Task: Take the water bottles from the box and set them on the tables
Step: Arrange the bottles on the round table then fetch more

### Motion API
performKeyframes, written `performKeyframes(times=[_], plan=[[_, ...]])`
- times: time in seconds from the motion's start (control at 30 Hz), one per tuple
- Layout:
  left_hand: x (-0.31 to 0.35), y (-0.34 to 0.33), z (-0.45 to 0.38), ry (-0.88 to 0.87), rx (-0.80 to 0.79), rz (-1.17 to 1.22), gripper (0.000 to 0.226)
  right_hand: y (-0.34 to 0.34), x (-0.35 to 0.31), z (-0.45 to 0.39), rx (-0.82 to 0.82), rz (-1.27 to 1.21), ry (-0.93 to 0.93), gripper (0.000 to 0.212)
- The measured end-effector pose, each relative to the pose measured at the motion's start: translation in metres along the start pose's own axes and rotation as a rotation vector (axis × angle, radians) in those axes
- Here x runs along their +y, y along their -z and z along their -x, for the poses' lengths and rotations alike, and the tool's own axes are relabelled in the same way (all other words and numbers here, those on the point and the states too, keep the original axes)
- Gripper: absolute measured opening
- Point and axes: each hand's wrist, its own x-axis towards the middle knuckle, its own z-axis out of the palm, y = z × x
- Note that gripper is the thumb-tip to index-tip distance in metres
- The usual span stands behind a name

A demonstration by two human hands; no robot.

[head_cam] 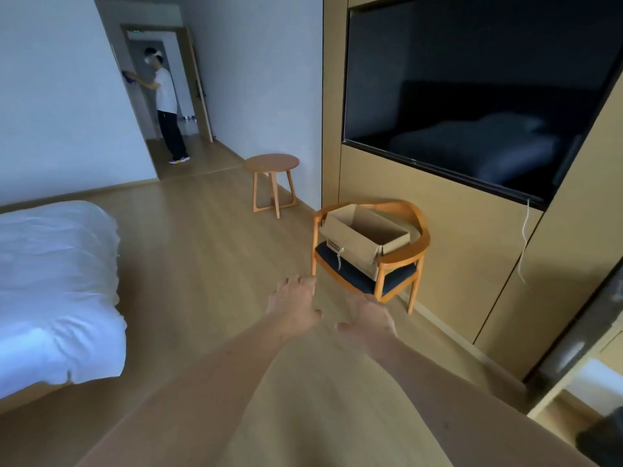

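Ahead, open cardboard box [365, 238] on wooden chair [401, 261], interior dark

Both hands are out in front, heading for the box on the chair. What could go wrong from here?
1. The cardboard box overhangs the chair seat's front edge, so pulling at it may tip it off.
2. No bottles show from this angle, so the left hand and right hand, both empty, would reach in blind.

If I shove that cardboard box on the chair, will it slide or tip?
The cardboard box probably slides easily: what shows of its inside looks empty, so likely light. It overhangs the chair seat's front edge, so a push forward may tip it off. Its thin open walls likely flex.
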Motion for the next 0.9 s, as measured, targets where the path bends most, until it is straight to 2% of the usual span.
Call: performKeyframes(times=[0.17, 0.43, 0.63, 0.8, 0.9], plan=[[-0.023, -0.009, -0.119, -0.026, -0.036, -0.05, 0.067, -0.007, 0.002, -0.121, 0.02, -0.056, -0.039, 0.07], [-0.051, -0.015, -0.287, -0.055, -0.076, -0.032, 0.068, -0.011, -0.01, -0.284, -0.053, -0.092, -0.111, 0.068], [-0.068, -0.027, -0.407, -0.096, -0.105, -0.019, 0.052, -0.021, -0.009, -0.384, -0.072, -0.102, -0.169, 0.076], [-0.08, -0.058, -0.512, -0.178, -0.145, 0.007, 0.066, -0.035, 0.0, -0.465, -0.04, -0.12, -0.236, 0.053], [-0.09, -0.076, -0.576, -0.252, -0.185, 0.018, 0.059, -0.043, 0.005, -0.519, -0.011, -0.109, -0.312, 0.058]])
